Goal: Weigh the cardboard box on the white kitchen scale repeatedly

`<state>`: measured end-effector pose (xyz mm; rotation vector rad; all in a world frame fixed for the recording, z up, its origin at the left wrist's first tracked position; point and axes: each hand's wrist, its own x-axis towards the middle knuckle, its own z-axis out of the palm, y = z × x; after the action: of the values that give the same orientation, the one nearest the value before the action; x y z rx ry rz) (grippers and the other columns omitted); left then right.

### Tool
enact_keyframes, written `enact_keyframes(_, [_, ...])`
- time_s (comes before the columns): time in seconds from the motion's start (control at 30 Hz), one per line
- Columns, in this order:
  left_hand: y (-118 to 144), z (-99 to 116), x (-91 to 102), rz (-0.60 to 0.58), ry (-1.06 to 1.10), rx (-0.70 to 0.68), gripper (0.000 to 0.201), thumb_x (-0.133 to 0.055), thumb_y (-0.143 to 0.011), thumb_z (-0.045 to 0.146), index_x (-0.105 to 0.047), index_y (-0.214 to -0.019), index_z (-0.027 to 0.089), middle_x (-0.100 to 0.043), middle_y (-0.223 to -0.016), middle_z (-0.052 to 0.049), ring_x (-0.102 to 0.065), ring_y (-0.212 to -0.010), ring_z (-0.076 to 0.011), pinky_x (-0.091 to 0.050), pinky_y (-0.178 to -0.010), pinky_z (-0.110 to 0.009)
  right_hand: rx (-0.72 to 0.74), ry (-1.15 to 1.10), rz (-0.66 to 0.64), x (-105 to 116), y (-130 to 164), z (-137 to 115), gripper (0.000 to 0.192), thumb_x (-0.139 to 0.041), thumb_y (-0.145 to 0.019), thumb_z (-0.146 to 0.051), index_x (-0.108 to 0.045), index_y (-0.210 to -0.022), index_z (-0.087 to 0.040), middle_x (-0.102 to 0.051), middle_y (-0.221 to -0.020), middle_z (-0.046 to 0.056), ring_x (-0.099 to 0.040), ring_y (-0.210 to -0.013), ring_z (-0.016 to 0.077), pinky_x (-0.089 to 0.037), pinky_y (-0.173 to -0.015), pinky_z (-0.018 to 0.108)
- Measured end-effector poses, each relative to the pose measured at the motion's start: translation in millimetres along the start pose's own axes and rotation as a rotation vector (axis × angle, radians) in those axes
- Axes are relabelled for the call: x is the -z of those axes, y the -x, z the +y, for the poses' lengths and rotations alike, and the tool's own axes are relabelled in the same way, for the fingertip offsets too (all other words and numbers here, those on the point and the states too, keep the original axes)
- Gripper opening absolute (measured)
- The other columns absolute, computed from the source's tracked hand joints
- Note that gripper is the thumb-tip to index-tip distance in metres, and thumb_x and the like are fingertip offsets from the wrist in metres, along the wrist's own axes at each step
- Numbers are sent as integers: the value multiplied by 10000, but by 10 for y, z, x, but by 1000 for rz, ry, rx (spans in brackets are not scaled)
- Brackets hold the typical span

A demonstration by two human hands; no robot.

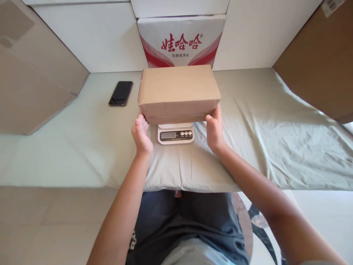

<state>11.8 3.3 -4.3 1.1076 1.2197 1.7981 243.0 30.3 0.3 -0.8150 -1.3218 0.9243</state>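
While the cardboard box (178,92) sat over the white kitchen scale (175,133), both hands gripped its near corners;

Box: closed, plain brown, long side toward the person; it covered the scale's platform, only the display panel showing beneath its front edge; whether its full weight rested on the platform could not be told.

Scale: stood on the grey-green cloth (275,140) near the middle of the bed's front edge; display facing the person, its reading too small to make out.

Left hand (142,134): fingers curled around the box's near left lower corner, thumb side up; partly closed, touching the box.

Right hand (214,129): thumb on the front face at the near right corner, fingers wrapped under and behind; partly closed on the box.

Step in hand, as judged: seating the box on the scale; done well, the box would be centred on the platform, kept level, and let go evenly on both sides, so that no hand bore weight and no edge touched the cloth; the overhang on each side looked large, so tipping seemed the main risk.

Surroundings: a black phone (121,93) lay toward the far left, well apart from the box; a red-and-white printed carton (180,42) stood just behind the box, against the back wall.
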Motion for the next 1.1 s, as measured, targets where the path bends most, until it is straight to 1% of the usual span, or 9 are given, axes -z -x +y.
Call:
enact_keyframes(0.1, [-25,-22,26,9,0,-35,898,-443,-920,882,-667,-1481,218,-564,-1650,-168,-450,-1607,-360,-360,-1329,-508,-1,10,17,29,-10,-4,713,-580,-883,-740,-485,-1512,-417,-493,-1699,-6,-379,-1650,314,-344,-1384,567])
enact_keyframes(0.23, [-95,-64,95,61,10,-97,801,-370,-985,827,-618,-1519,284,-474,-1732,-79,-336,-1672,-299,-287,-1371,-460,-44,16,144,138,-46,-16,744,-524,-895,-762,-403,-1565,-463,-374,-1772,-55,-231,-1728,294,-257,-1408,623])
enact_keyframes(0.33, [-148,-104,129,85,22,-92,789,-356,-991,821,-613,-1515,291,-479,-1729,-65,-315,-1681,-282,-267,-1380,-447,-79,-6,225,226,-89,-2,727,-491,-899,-737,-416,-1558,-441,-365,-1778,-39,-209,-1737,283,-253,-1408,620])
enact_keyframes(0.5, [-224,-182,150,88,19,-77,855,-329,-969,861,-588,-1535,275,-477,-1728,-87,-325,-1677,-289,-276,-1377,-455,-180,-44,279,278,-153,111,754,-498,-871,-710,-422,-1551,-394,-365,-1781,0,-230,-1732,272,-250,-1415,587])
enact_keyframes(0.6, [-268,-213,161,71,0,-78,904,-305,-951,892,-578,-1545,269,-462,-1735,-100,-311,-1682,-302,-275,-1377,-464,-205,-67,301,271,-167,213,762,-520,-857,-717,-439,-1533,-375,-401,-1762,18,-258,-1721,267,-240,-1417,587])
enact_keyframes(0.7, [-286,-206,146,78,16,-68,908,-314,-937,905,-584,-1538,280,-456,-1740,-92,-307,-1683,-300,-270,-1379,-470,-199,-88,311,273,-172,318,746,-540,-854,-722,-453,-1511,-380,-450,-1733,21,-353,-1679,268,-245,-1413,589])
enact_keyframes(0.77, [-282,-180,122,90,37,-63,916,-343,-932,898,-585,-1538,256,-453,-1740,-112,-326,-1676,-297,-274,-1379,-464,-182,-67,296,282,-176,374,747,-522,-867,-739,-455,-1515,-374,-476,-1714,32,-402,-1653,273,-263,-1404,591])
enact_keyframes(0.87, [-265,-135,85,100,44,-54,934,-364,-921,896,-583,-1541,232,-458,-1736,-125,-349,-1667,-287,-296,-1369,-436,-156,-37,262,293,-184,415,721,-503,-892,-740,-483,-1505,-360,-520,-1679,47,-430,-1635,277,-292,-1389,587])
enact_keyframes(1.1, [-251,-103,61,90,33,-40,951,-337,-921,909,-580,-1554,242,-469,-1733,-104,-368,-1657,-290,-309,-1361,-422,-157,-74,256,273,-186,398,613,-548,-887,-715,-574,-1375,-345,-605,-1588,36,-480,-1586,282,-269,-1395,602])
